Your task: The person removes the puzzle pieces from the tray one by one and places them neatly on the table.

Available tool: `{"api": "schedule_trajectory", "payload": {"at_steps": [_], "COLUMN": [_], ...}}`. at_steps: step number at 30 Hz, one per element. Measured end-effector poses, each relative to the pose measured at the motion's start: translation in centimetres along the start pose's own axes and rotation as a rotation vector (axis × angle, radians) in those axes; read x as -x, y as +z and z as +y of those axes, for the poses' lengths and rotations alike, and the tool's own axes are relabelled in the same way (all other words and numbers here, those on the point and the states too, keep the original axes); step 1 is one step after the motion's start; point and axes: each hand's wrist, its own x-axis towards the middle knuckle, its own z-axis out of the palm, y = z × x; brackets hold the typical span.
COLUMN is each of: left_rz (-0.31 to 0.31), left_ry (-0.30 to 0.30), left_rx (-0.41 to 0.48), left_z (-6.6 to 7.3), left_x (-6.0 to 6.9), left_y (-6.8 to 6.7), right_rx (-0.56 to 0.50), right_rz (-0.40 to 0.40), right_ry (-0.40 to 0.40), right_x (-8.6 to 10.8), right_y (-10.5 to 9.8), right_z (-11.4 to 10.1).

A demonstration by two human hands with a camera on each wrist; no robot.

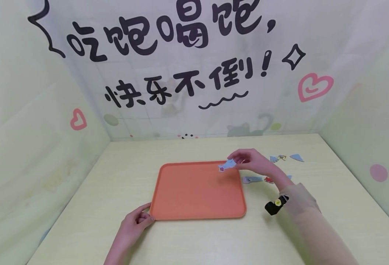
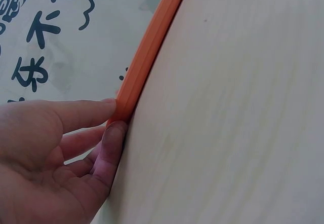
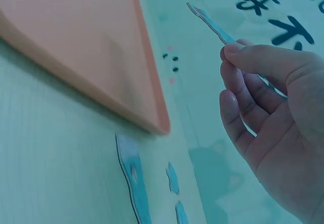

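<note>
An orange-red tray (image 1: pixel 197 191) lies flat on the table. My left hand (image 1: pixel 136 222) holds its near-left corner, with thumb and a finger on either side of it; the left wrist view shows fingertips against the tray's rim (image 2: pixel 147 51). Over the tray's far-right corner, my right hand (image 1: pixel 252 161) pinches a flat, light-blue puzzle piece (image 1: pixel 227 165) with a jagged outline and a small pink patch. The right wrist view shows this thin piece (image 3: pixel 210 24) edge-on between thumb and fingertips, raised above the tray.
Right of the tray lie several flat pieces: a long blue one (image 1: pixel 252 179), a red one (image 1: pixel 269 180) partly behind the forearm, a patterned one (image 1: pixel 277 158) and a blue wedge (image 1: pixel 296 158). A printed cloth (image 1: pixel 168 125) stands behind the table.
</note>
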Motion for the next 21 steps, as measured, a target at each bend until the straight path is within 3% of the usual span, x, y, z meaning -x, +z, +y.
{"api": "schedule_trajectory", "payload": {"at_steps": [12,21], "left_rz": [-0.013,-0.007], "left_ry": [0.006,0.003], "left_rx": [-0.005,-0.029], "left_z": [0.0,0.0], "left_x": [-0.2,-0.2], "left_y": [0.0,-0.1], "right_rx": [-0.010,0.055], "right_rz": [0.184,0.324], "right_ry": [0.078,0.125], "right_x": [5.3,9.1], "right_y": [-5.3,-8.2], "right_z": [1.8,3.8]}}
